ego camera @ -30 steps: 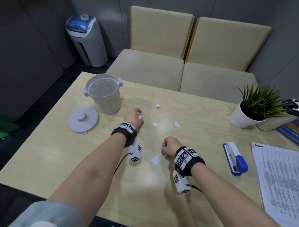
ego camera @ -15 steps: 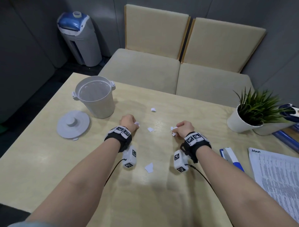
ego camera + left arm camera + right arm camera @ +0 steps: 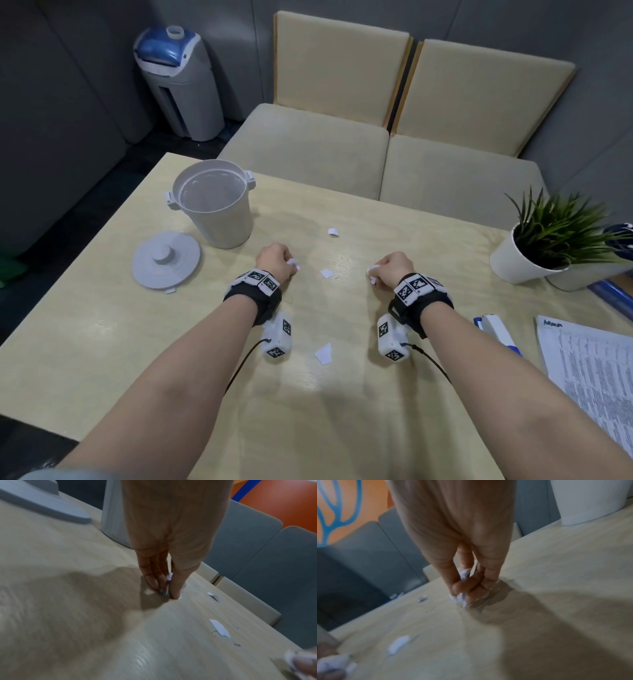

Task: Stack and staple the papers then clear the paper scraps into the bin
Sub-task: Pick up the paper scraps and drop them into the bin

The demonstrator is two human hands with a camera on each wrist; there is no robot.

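Three loose scraps lie on the bench (image 3: 102, 329): one far (image 3: 333, 232), one between the hands (image 3: 326, 273), one near (image 3: 323, 353). Leftmost, the lid (image 3: 166, 259) lies beside the open bin (image 3: 214, 205). The left hand (image 3: 274, 260) pinches a scrap (image 3: 294, 263); the right hand (image 3: 394, 269) is curled on crumpled scraps (image 3: 462, 599). Best to sweep up the middle piece, then tip everything over the bin's rim without clipping it. The bench between the forearms is open, while the plant pot (image 3: 513, 263), stapler (image 3: 496, 330) and papers (image 3: 589, 370) crowd the right edge.

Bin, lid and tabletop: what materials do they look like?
Bin: looks like matte grey-white plastic, with moulded side lugs and thin rim. Lid: same matte plastic, moulded knob. Table: pale wood-grain, probably laminate; smooth with soft glare, though solid wood can't be ruled out.
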